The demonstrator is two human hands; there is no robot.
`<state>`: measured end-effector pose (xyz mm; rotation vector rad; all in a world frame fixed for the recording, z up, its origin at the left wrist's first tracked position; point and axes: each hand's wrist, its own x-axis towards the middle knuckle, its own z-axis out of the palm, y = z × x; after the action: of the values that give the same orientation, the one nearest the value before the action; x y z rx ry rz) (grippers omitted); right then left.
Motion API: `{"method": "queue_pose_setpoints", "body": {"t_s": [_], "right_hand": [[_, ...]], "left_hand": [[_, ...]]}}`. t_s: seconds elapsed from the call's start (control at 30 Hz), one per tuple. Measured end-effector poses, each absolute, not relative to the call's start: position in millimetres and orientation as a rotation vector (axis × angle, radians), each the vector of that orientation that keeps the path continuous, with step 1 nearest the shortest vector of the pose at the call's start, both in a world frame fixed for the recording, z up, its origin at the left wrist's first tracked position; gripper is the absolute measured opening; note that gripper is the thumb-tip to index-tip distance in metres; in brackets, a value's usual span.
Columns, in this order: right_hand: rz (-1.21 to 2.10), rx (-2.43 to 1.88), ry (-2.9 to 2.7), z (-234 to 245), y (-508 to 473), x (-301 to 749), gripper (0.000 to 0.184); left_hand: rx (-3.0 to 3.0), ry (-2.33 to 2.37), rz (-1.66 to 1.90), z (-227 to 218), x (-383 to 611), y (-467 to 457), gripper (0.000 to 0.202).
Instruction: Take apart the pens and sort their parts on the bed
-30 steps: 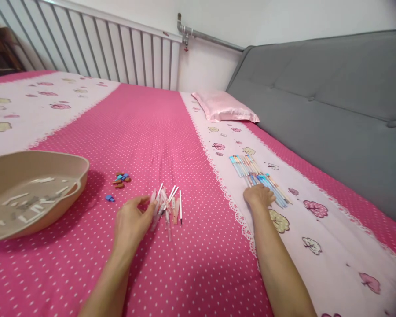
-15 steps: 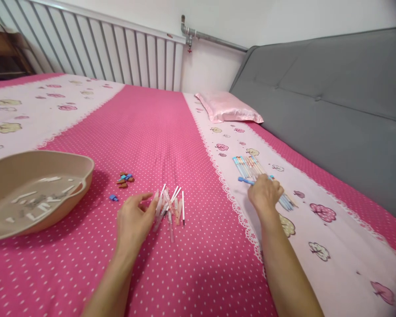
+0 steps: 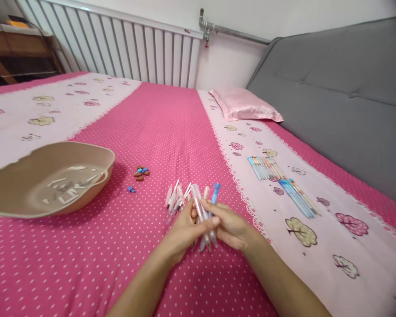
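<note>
My left hand (image 3: 182, 231) is closed around several clear and pinkish pen barrels (image 3: 198, 200), held tilted above the bed. Pressed against them, my right hand (image 3: 233, 225) grips a blue pen (image 3: 215, 193), with its blue end pointing up. Its fingers also touch the barrels, so the two hands meet. Just behind my left hand lies a loose pile of pen barrels and thin white sticks (image 3: 175, 197), partly hidden by that hand. Two rows of assembled-looking pens, an upper row (image 3: 265, 167) and a lower row (image 3: 297, 198), lie on the bedspread to the right.
At left stands a beige basin (image 3: 16, 180) with white and grey slivers inside. Small brown and blue pieces (image 3: 141, 173) lie beside it, one blue piece (image 3: 131, 189) apart. Farther back are a pink pillow (image 3: 246, 105), a radiator (image 3: 135, 44) and a grey headboard (image 3: 346, 70).
My right hand has come left from the pen rows, bringing the blue pen to my left hand. My left hand has picked up several barrels from the pile. The view has shifted left.
</note>
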<state>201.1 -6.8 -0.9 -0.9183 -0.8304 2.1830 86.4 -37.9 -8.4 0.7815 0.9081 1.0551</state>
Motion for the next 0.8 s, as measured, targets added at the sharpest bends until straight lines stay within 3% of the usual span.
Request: {"method": "queue_pose_setpoints", "body": {"t_s": [0.07, 0.17, 0.37, 0.47, 0.8], "right_hand": [[2.232, -0.882, -0.861, 1, -9, 201, 0.028], [2.218, -0.858, -1.045, 8, -14, 205, 0.03], [1.603, -1.064, -1.685, 16, -12, 221, 0.03], [1.408, -1.226, -1.605, 14, -5, 223, 0.031], [1.484, -1.138, -1.229, 7, 3, 218, 0.025]], "left_hand": [[0.795, 0.962, 1.067, -10, 87, -39, 0.06], [0.81, 1.021, 1.005, -10, 84, -39, 0.054], [0.904, 0.978, 0.991, -2, 75, -38, 0.053], [0.944, 1.021, 1.005, -2, 73, -36, 0.053], [0.886, 0.963, 1.075, -3, 76, -34, 0.037]]}}
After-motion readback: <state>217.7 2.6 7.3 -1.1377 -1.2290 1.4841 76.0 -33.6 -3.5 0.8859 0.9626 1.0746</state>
